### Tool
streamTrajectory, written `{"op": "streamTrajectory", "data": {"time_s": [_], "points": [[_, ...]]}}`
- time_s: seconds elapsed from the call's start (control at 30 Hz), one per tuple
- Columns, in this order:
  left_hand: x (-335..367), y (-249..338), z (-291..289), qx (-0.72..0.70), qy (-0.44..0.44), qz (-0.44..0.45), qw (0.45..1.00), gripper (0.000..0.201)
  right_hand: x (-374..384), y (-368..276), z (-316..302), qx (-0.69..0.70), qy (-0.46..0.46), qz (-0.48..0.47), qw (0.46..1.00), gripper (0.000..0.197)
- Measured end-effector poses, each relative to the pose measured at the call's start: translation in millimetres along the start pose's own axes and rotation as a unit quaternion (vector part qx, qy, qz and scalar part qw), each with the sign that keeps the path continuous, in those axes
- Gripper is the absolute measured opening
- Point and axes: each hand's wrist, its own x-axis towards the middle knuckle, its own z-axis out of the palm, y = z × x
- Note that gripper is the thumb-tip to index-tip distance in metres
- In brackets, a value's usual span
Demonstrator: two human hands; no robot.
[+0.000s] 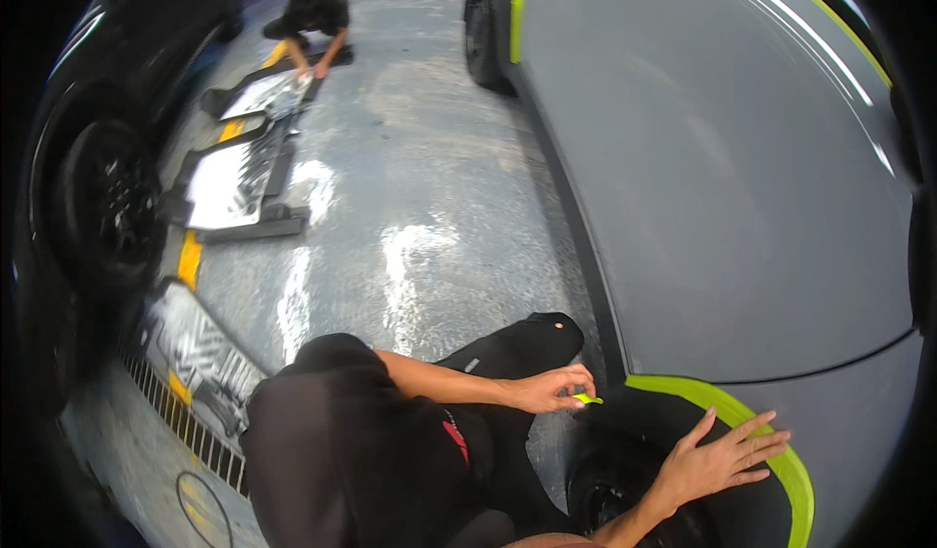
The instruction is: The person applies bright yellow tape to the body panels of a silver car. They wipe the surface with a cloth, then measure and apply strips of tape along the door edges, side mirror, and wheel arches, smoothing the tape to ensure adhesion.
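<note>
A grey car (pixel 742 216) stands at my right, with a yellow-green strip (pixel 673 385) following the curved edge of its wheel arch. My right hand (pixel 720 462) lies on the arch with fingers spread, its fingertips touching the strip. Just left of the arch, my left hand (pixel 549 392) pinches a small yellow-green piece (pixel 587 399) between thumb and fingers. Whether that piece is tape or a small tool cannot be made out. Below the hands, the dark wheel (pixel 605 494) shows partly inside the arch.
A black car (pixel 122 197) stands at the left. Silver-and-black panels (pixel 229 187) lie along a yellow floor line, where another person (pixel 314 21) bends over them. Another panel (pixel 200 338) lies beside a floor grate (pixel 185 421). A dark cable (pixel 200 504) curls nearby.
</note>
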Motion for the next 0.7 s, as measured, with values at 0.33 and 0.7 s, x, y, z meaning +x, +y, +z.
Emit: {"op": "streamTrajectory", "data": {"time_s": [0.33, 0.7], "points": [[-5, 37, -6, -0.103, 0.039, 0.006, 0.994, 0.027, -16, -6, -25, 0.269, -0.043, 0.01, 0.962, 0.069], [11, 92, -17, -0.204, 0.015, 0.069, 0.976, 0.031, -17, -8, -39, 0.319, -0.055, 0.051, 0.945, 0.054]]}}
